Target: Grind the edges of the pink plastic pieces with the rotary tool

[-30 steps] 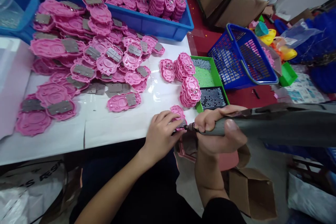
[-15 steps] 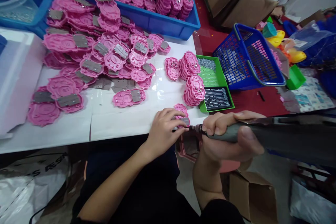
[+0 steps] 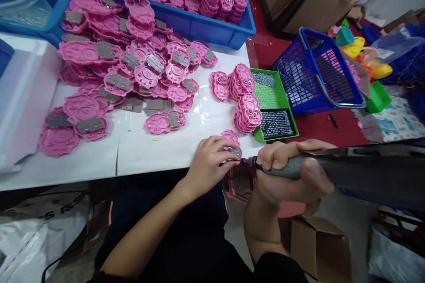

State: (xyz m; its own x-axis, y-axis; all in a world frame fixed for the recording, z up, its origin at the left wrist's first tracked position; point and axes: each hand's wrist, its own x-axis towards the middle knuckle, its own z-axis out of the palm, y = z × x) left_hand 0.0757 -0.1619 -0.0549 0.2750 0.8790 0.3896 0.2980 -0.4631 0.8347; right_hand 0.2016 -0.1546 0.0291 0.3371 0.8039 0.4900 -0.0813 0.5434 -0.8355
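Observation:
With its fingers and thumb, my left hand grips a pink plastic part with a grey metal plate at the table's front edge. Its fingers cover some of the part. My right hand is wrapped round a grey electric screwdriver, held almost level. The screwdriver's tip points left and meets the part's edge close to my left thumb; the exact contact point is too small to make out. Just beyond stand stacked pink parts and a green tray of small screws.
A heap of pink parts with metal plates covers the table's left side. Behind it stands a blue bin of stacked parts. A blue basket sits right of the tray. Below lie a pink stool and an open cardboard box.
The view has shifted slightly, so the table's things appear a little further right. Both hands keep their grips, and the screwdriver stays at the part.

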